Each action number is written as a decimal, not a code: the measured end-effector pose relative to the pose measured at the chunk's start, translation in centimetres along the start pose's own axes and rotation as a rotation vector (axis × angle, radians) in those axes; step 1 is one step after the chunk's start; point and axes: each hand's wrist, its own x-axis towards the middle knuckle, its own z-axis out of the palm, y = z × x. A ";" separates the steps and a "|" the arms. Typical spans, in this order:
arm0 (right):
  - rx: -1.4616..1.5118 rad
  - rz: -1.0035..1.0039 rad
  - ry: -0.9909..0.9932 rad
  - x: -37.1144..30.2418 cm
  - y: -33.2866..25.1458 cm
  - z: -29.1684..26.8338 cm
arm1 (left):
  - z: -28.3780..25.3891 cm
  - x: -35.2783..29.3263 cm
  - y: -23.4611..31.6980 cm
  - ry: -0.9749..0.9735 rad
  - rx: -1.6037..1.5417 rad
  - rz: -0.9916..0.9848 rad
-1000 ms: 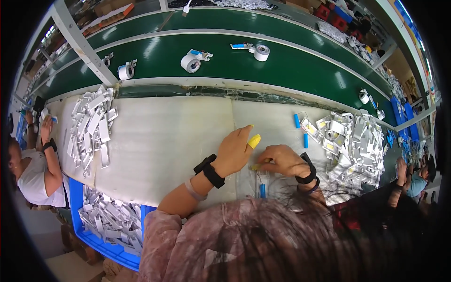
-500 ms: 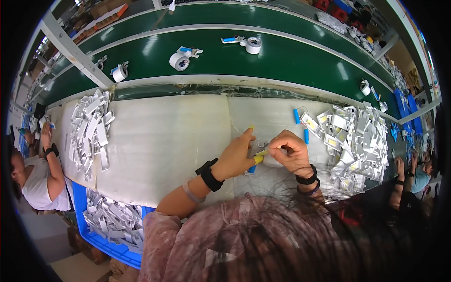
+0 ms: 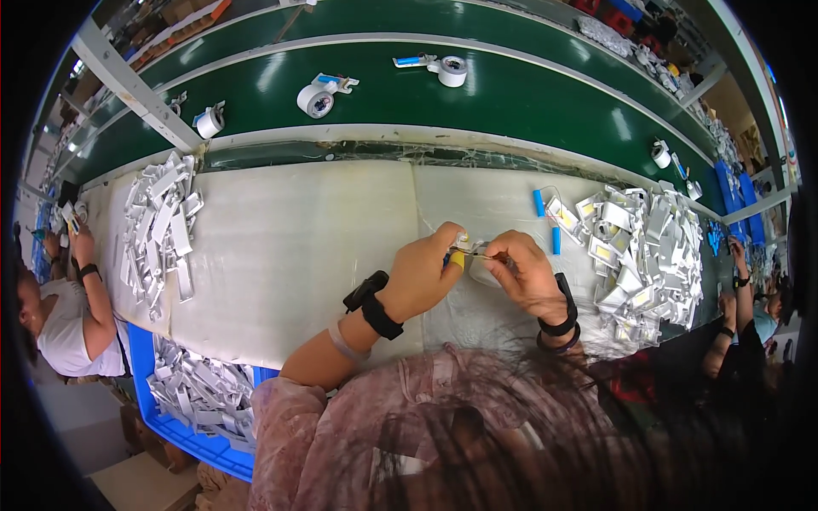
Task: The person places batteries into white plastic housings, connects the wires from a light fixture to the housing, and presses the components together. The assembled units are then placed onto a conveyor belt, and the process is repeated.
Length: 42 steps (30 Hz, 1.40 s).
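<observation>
My left hand [image 3: 423, 274] is closed in a pinch on a small whitish part [image 3: 463, 240]; yellow covers its thumb tip. Beside it my right hand [image 3: 527, 274] also pinches, its fingertips at a thin dark strand [image 3: 479, 255] that spans the gap between the hands. Under the right fingers a rounded white piece [image 3: 487, 274] shows partly; what supports it is hidden. A bit of blue lies behind the left thumb. To the right of my hands rest two blue cylindrical cells [image 3: 538, 203], with thin wires leading to a white housing [image 3: 562, 220].
A heap of white housings [image 3: 643, 255] covers the table's right side; white strip-like covers [image 3: 162, 217] pile up at left. A blue bin [image 3: 200, 444] holds more covers. Beyond the table runs a green conveyor [image 3: 528, 94] carrying white round units [image 3: 316, 101]. Co-workers [image 3: 77, 315] sit either side.
The left hand has turned and its index finger has curled in from pointing up. Both hands have drawn closer together. The view has shifted slightly; units on the conveyor appear a little further left.
</observation>
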 end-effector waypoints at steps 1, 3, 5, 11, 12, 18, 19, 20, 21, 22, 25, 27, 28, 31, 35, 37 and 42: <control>0.027 0.025 -0.059 0.0 -0.2 -0.2 | -0.3 0.0 -0.1 0.021 0.012 0.007; 0.119 -0.019 -0.098 0.4 -0.7 -0.6 | -0.4 0.0 -0.1 0.046 0.025 0.014; 0.210 -0.069 -0.140 0.6 -0.6 -0.8 | -0.4 -0.2 -0.1 0.031 -0.039 0.048; 0.139 0.236 0.051 -0.3 -1.6 0.1 | -0.5 -0.9 1.0 0.028 -0.128 0.252; -0.007 0.128 0.035 -0.1 -1.2 -0.1 | -0.2 -0.8 0.7 0.031 -0.129 0.253; -0.150 -0.049 0.257 0.1 -1.0 1.4 | -0.2 -0.7 0.8 -0.139 -0.602 -0.016; -0.126 -0.077 0.332 0.0 -0.7 1.9 | -0.3 -0.7 0.9 -0.159 -0.637 -0.064; -0.128 -0.078 0.333 -0.2 -0.7 2.3 | -0.4 -0.6 1.0 -0.179 -0.672 -0.112; 0.046 0.084 0.337 -0.5 -0.8 2.6 | -0.4 -0.6 1.0 -0.177 -0.676 -0.111; 0.220 0.248 0.338 -0.6 -0.8 2.8 | -0.4 -0.5 1.0 -0.133 -0.677 -0.133; 0.186 0.132 0.310 -0.1 -0.7 2.3 | -0.1 -0.3 0.4 -0.066 -0.690 -0.156; 0.073 0.035 0.301 -0.3 -0.3 2.4 | 0.0 -0.2 0.1 -0.045 -0.704 -0.158; -0.040 -0.061 0.295 -0.4 -0.2 2.4 | 0.2 -0.3 0.2 -0.058 -0.679 -0.171; -0.062 -0.090 0.338 -0.1 -0.4 2.7 | 0.4 -0.4 0.0 -0.104 -0.648 -0.147; -0.074 -0.188 0.320 -0.3 -0.3 2.6 | 0.4 -0.5 0.0 -0.164 -0.680 -0.085; -0.059 -0.132 0.291 -0.7 -0.1 2.7 | 0.4 -0.5 0.0 -0.158 -0.651 -0.062; -0.088 -0.169 0.314 -0.7 -0.1 2.8 | 0.6 -0.6 0.3 -0.139 -0.570 0.019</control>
